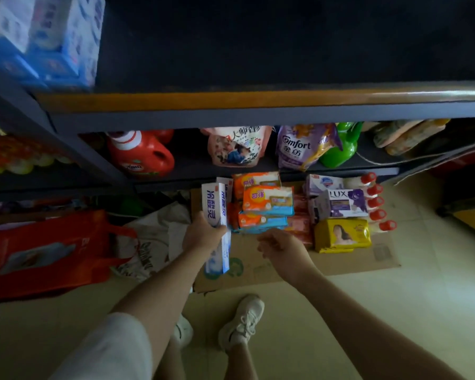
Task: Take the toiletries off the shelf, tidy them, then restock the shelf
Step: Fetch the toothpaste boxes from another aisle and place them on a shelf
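On flattened brown cardboard sheet (pixel 340 263) below dark metal shelf rack (pixel 258 116): sorted toiletries in rows.

1. Left hand (pixel 200 233): fingers curled round long white-and-blue toothpaste boxes (pixel 215 215), apparently two or more held together, upright and slightly tilted, raised just left of the stack of orange-and-blue soap packs (pixel 263 205).
2. Right hand (pixel 279 246): hovering near the soap packs, fingers loosely curled, gripping nothing, touching nothing.
3. Remaining stock: purple LUX soap boxes (pixel 346 202), yellow soap pack (pixel 342 234), row of red-capped white bottles (pixel 373 202) at right edge of the cardboard.
4. Upper shelf board (pixel 285 50): dark, bare across the middle, blue-and-white tissue packs (pixel 44 37) at its left end.

Probable step: restocking, toothpaste first. Recommended handling:
- Support the lower ends of the boxes with the free right hand; bundle likely to fan apart under a one-handed grip.
- Lift clear of the orange shelf lip (pixel 231 98) before pushing inward.
- Set boxes flush against one side, printed faces outward, leaving room for soap.
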`<action>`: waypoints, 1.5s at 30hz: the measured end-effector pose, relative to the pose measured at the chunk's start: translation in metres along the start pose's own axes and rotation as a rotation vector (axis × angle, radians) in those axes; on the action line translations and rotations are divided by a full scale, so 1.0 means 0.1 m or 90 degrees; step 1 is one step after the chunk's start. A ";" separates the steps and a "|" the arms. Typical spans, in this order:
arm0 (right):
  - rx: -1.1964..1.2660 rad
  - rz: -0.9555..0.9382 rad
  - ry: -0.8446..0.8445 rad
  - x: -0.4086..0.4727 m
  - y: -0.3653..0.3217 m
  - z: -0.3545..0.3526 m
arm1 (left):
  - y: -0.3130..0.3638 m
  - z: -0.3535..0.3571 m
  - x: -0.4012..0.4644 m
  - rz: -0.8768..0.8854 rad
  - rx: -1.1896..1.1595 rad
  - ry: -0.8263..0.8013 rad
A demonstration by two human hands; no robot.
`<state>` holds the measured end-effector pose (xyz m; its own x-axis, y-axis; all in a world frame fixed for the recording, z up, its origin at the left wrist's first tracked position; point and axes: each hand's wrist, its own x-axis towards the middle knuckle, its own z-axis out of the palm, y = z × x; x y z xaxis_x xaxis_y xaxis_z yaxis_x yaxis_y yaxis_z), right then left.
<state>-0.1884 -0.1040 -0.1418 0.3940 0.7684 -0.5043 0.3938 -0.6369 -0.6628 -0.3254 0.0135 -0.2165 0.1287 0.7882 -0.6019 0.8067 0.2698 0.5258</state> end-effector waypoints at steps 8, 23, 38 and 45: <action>-0.023 -0.039 -0.050 0.29 -0.11 -0.09 | 0.09 0.13 0.26 0.041 0.048 0.037; 0.143 -0.299 -0.010 0.20 -2.30 -0.01 | 0.49 -3.05 -0.74 0.641 0.480 0.433; -0.381 -0.469 0.161 0.80 -3.34 0.55 | 0.42 -3.92 -0.39 0.774 0.767 0.596; 0.148 -0.113 0.136 1.10 -3.66 0.52 | 0.39 -3.98 -0.38 0.835 0.703 0.519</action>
<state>-0.3328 0.2174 0.0164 0.5108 0.8195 -0.2598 0.2813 -0.4449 -0.8503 -0.5290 0.2141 0.0665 0.8818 0.2959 0.3672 0.4396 -0.7978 -0.4128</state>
